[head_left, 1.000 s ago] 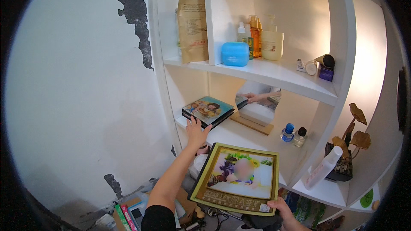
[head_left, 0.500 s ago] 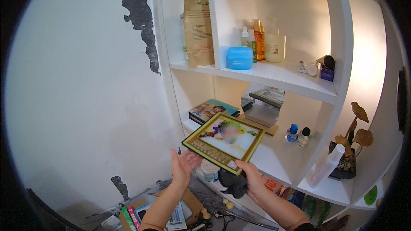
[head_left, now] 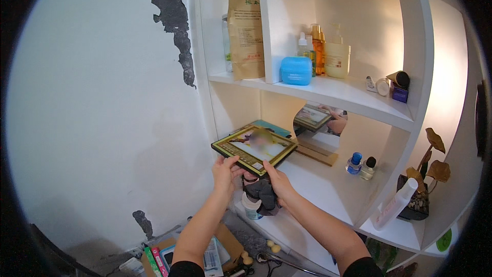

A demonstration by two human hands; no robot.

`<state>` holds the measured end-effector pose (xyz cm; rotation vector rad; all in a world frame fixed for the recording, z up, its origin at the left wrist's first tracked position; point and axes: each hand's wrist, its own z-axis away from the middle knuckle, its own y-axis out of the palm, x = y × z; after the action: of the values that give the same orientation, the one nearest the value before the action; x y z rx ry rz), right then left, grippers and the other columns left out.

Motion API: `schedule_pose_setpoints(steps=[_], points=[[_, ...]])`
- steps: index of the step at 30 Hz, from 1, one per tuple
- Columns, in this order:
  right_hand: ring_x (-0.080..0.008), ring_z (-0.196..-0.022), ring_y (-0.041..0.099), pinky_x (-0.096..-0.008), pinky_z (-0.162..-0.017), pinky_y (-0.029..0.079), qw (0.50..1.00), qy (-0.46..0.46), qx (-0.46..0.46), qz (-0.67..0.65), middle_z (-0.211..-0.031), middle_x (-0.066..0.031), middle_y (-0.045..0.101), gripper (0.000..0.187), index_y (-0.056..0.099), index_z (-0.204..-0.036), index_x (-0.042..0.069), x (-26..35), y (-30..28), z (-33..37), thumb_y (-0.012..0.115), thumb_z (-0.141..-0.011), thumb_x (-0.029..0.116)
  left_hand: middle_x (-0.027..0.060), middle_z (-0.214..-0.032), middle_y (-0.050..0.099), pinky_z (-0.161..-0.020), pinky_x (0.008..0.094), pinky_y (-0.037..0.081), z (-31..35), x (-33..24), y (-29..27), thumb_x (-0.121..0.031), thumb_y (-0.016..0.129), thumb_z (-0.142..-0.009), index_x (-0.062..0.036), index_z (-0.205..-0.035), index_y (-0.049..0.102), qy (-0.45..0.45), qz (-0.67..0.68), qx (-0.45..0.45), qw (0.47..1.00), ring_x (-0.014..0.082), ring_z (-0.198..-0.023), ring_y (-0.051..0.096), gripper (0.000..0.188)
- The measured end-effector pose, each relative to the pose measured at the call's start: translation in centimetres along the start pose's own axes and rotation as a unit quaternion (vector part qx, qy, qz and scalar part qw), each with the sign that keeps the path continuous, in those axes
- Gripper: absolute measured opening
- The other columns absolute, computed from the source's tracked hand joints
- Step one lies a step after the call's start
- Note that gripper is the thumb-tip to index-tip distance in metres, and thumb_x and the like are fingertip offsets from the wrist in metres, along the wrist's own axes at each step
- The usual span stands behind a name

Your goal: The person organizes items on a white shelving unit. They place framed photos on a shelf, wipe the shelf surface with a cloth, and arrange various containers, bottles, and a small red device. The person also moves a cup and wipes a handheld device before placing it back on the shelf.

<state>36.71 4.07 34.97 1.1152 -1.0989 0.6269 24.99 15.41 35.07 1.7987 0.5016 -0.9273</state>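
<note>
A picture frame with a gold-coloured border and dark edges lies tilted between my hands, over the near edge of the middle shelf. My left hand grips its near left edge, thumb on top. At the near right corner, my right hand holds it with the thumb along the border. A dark, crumpled, cloth-like thing hangs below the frame against my right hand. Behind the frame, another flat picture with a blue-green top shows in part. A wavy mirror reflects the frame.
A white jar stands below my hands. Two small bottles are on the middle shelf. Above sit a blue tub, a paper bag and pump bottles. A potted plant and white bottle stand right; a cardboard box is below.
The frame has moved left and back, over the flat picture on the shelf. My left hand, open and apart from it before, now grips its edge. The dark cloth-like thing has moved along beneath.
</note>
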Motion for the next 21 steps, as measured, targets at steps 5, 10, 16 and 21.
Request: schedule_pose_setpoints(steps=[5,10,16,21], points=[[-0.0152,-0.085,0.058,-0.0275,-0.077,0.046,0.998,-0.035,0.023,0.044,-0.103,-0.0114,0.063,0.05,0.053,-0.111,-0.003,1.7,-0.9,1.3,0.047,-0.09,0.043,0.0127,-0.086,0.061,-0.054,0.0314,0.053,-3.2,0.7,-0.3,-0.005,0.059,-0.076,0.0003,-0.097,0.049,-0.009,0.042,-0.004,0.999,0.0222,-0.067,0.063,0.023],[-0.0113,-0.074,0.054,-0.0234,-0.066,0.045,0.992,-0.096,-0.024,0.074,-0.104,-0.0099,0.063,0.043,0.048,-0.118,0.0,2.9,-4.1,4.2,0.053,-0.089,0.031,0.011,-0.081,0.061,-0.052,0.0304,0.052,-6.4,1.6,-1.7,-0.006,0.06,-0.075,0.0004,-0.096,0.05,-0.021,0.009,-0.015,1.0,0.0201,-0.062,0.06,0.024],[-0.0091,-0.07,0.05,-0.022,-0.064,0.043,0.943,-0.269,-0.192,0.04,-0.102,-0.0074,0.061,0.032,0.049,-0.114,0.003,4.6,-6.0,8.4,0.05,-0.091,0.026,0.0107,-0.082,0.06,-0.054,0.0313,0.052,-8.6,2.6,-2.9,-0.008,0.06,-0.075,0.0005,-0.097,0.05,-0.024,0.014,-0.007,1.0,0.0203,-0.065,0.061,0.026],[-0.0127,-0.082,0.049,-0.026,-0.078,0.041,0.821,-0.468,-0.3,0.131,-0.102,-0.0064,0.057,0.023,0.05,-0.111,0.005,4.8,-6.8,9.8,0.049,-0.091,0.016,0.0117,-0.085,0.06,-0.055,0.0321,0.052,-9.5,2.9,-1.5,-0.007,0.061,-0.075,0.0004,-0.098,0.049,-0.036,0.003,0.013,0.999,0.0219,-0.067,0.061,0.026]])
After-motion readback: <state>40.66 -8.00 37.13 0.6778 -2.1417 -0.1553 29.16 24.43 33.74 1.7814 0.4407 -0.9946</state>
